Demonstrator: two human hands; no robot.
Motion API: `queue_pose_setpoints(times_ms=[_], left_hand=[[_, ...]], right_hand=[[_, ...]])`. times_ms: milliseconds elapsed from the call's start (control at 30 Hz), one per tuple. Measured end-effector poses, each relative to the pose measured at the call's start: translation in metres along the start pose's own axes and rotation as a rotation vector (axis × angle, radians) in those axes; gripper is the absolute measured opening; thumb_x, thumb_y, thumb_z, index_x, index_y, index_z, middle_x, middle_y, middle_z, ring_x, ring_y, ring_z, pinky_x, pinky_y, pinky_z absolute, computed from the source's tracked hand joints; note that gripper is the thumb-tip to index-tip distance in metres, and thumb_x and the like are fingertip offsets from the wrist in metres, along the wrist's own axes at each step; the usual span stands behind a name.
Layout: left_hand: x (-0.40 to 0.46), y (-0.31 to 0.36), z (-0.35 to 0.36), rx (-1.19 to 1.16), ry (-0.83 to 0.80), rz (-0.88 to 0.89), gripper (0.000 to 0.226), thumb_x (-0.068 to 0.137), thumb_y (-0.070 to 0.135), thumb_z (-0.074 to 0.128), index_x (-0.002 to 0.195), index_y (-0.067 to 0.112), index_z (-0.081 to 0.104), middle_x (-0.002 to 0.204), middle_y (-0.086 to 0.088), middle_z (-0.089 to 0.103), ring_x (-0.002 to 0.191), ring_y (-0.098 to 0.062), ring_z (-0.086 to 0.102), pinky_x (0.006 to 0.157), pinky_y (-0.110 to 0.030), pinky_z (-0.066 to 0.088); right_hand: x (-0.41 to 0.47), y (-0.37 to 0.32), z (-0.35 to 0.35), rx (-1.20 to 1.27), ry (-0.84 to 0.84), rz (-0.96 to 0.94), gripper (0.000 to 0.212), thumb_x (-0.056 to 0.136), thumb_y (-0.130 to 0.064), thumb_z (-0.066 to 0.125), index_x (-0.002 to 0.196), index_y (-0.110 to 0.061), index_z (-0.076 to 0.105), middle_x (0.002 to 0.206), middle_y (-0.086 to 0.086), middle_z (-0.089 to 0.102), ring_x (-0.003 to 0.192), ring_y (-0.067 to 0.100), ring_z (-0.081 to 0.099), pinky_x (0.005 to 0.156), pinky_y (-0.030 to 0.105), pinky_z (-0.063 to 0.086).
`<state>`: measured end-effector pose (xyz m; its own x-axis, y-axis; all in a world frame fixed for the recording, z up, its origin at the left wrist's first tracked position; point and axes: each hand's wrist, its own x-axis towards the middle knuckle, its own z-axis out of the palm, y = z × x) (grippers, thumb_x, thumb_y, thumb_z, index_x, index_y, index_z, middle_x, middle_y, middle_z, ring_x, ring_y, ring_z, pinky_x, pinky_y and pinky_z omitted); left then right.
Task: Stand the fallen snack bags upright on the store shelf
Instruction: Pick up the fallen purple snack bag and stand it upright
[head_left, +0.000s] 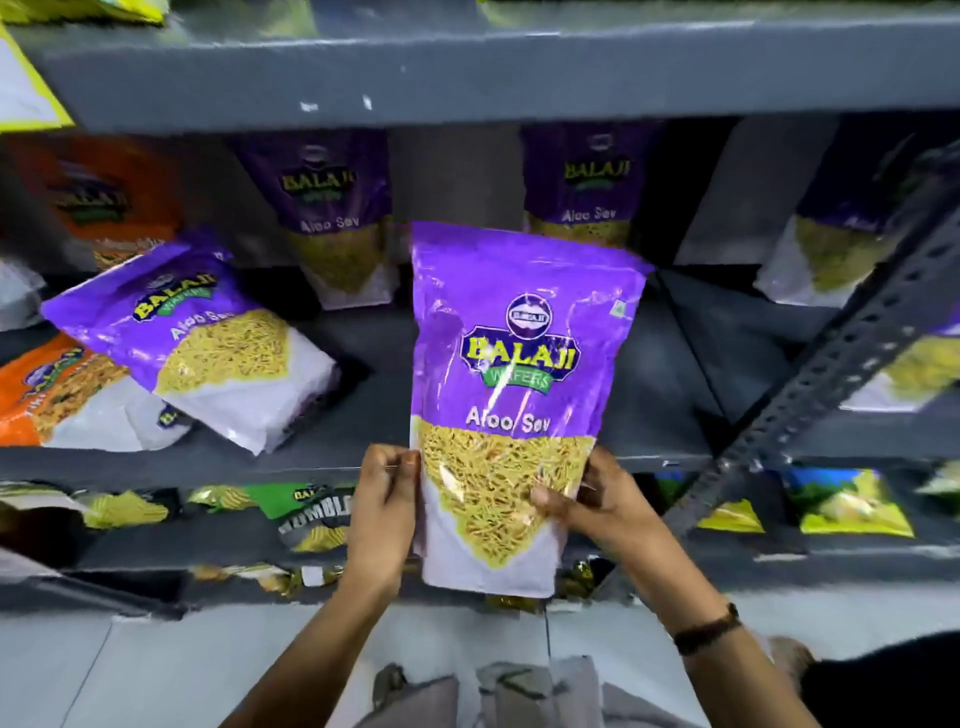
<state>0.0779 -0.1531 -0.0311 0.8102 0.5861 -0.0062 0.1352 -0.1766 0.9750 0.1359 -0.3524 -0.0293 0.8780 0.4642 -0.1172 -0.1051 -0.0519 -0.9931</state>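
I hold a purple Aloo Sev bag (519, 364) upright in front of the dark grey shelf (649, 364), its bottom below the shelf's front edge. My left hand (382, 512) grips its lower left edge and my right hand (597, 499) grips its lower right side. Another purple Aloo Sev bag (197, 332) lies fallen and tilted at the left of the shelf, partly on top of a fallen orange bag (47, 395). Two purple bags stand upright at the back, one at back left (332, 218) and one at back right (582, 187).
A perforated metal upright (831, 353) slants across the right side. More purple bags (831, 249) stand beyond it. An orange bag (98, 202) stands at back left. The upper shelf's edge (467, 78) hangs overhead. Green and yellow bags (306, 512) fill the shelf below.
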Motion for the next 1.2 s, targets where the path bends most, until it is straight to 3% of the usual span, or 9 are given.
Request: queue_pose_setpoints(times_ms=[100, 267, 467, 700, 833, 900, 967, 1133, 1200], left_hand=[[-0.010, 0.005, 0.014, 0.006, -0.063, 0.053, 0.019, 0.095, 0.011, 0.039, 0.077, 0.010, 0.043, 0.069, 0.001, 0.046, 0.056, 0.005, 0.046, 0.055, -0.012, 0.039], [0.005, 0.015, 0.043, -0.072, -0.144, 0.032, 0.024, 0.095, 0.014, 0.040, 0.073, 0.024, 0.043, 0.077, -0.008, 0.052, 0.072, -0.017, 0.048, 0.063, -0.030, 0.039], [0.067, 0.065, 0.112, -0.106, -0.169, 0.222, 0.031, 0.093, 0.004, 0.036, 0.072, 0.027, 0.038, 0.073, 0.005, 0.047, 0.067, -0.008, 0.044, 0.062, -0.017, 0.038], [0.123, 0.031, 0.158, -0.045, -0.176, 0.090, 0.025, 0.092, 0.005, 0.039, 0.072, 0.020, 0.041, 0.073, -0.003, 0.050, 0.069, -0.019, 0.046, 0.072, -0.031, 0.038], [0.113, 0.040, 0.133, -0.090, -0.165, 0.165, 0.013, 0.094, 0.013, 0.043, 0.100, 0.008, 0.053, 0.095, -0.003, 0.057, 0.078, -0.001, 0.054, 0.070, -0.013, 0.041], [0.095, 0.045, 0.099, -0.133, -0.010, 0.300, 0.020, 0.094, 0.012, 0.042, 0.108, 0.003, 0.053, 0.102, -0.002, 0.059, 0.087, 0.014, 0.055, 0.080, -0.001, 0.039], [0.077, 0.037, 0.054, -0.171, 0.211, 0.399, 0.020, 0.095, 0.007, 0.040, 0.107, -0.002, 0.051, 0.105, -0.005, 0.058, 0.094, 0.014, 0.054, 0.086, -0.003, 0.038], [0.070, 0.002, -0.050, -0.208, 0.689, 0.298, 0.023, 0.092, 0.013, 0.039, 0.111, 0.001, 0.045, 0.111, -0.006, 0.047, 0.097, 0.009, 0.048, 0.088, -0.013, 0.039], [0.088, -0.015, -0.082, -0.305, 0.768, 0.106, 0.026, 0.087, 0.018, 0.043, 0.105, -0.001, 0.045, 0.111, -0.020, 0.052, 0.103, -0.018, 0.056, 0.094, -0.034, 0.043]], right_hand=[[-0.014, 0.006, -0.012, 0.035, 0.061, -0.003, 0.047, 0.070, -0.021, 0.076, 0.113, -0.011, 0.060, 0.105, -0.002, 0.075, 0.097, 0.014, 0.070, 0.078, 0.026, 0.057], [-0.004, -0.005, -0.043, 0.011, 0.108, -0.034, 0.056, 0.069, -0.025, 0.080, 0.119, -0.015, 0.055, 0.118, 0.005, 0.070, 0.112, 0.020, 0.064, 0.095, 0.036, 0.051], [0.060, -0.052, -0.097, -0.010, 0.197, -0.217, 0.066, 0.070, -0.010, 0.073, 0.128, -0.010, 0.040, 0.130, 0.014, 0.057, 0.116, 0.020, 0.057, 0.102, 0.037, 0.047], [0.116, -0.009, -0.115, -0.110, 0.264, -0.182, 0.103, 0.056, -0.058, 0.079, 0.133, -0.008, 0.034, 0.138, 0.018, 0.049, 0.125, 0.028, 0.050, 0.111, 0.055, 0.036], [0.105, -0.007, -0.088, -0.099, 0.648, -0.273, 0.080, 0.068, -0.035, 0.077, 0.134, -0.012, 0.038, 0.141, 0.014, 0.045, 0.130, 0.024, 0.046, 0.111, 0.040, 0.038], [0.083, -0.001, -0.055, -0.085, 0.961, -0.348, 0.058, 0.077, -0.023, 0.074, 0.127, -0.011, 0.045, 0.132, 0.016, 0.051, 0.124, 0.025, 0.049, 0.108, 0.043, 0.040], [0.066, 0.001, -0.010, -0.175, 1.056, -0.416, 0.040, 0.084, -0.022, 0.067, 0.118, -0.011, 0.051, 0.117, 0.007, 0.054, 0.113, 0.021, 0.052, 0.102, 0.036, 0.043], [0.113, -0.021, 0.092, -0.206, 0.556, -0.437, 0.020, 0.091, -0.025, 0.056, 0.110, -0.023, 0.056, 0.107, -0.001, 0.058, 0.100, 0.015, 0.058, 0.086, 0.013, 0.045], [0.150, -0.040, 0.129, -0.234, 0.362, -0.312, 0.023, 0.092, -0.020, 0.056, 0.114, -0.014, 0.059, 0.108, 0.006, 0.061, 0.095, 0.014, 0.057, 0.076, 0.001, 0.041]])
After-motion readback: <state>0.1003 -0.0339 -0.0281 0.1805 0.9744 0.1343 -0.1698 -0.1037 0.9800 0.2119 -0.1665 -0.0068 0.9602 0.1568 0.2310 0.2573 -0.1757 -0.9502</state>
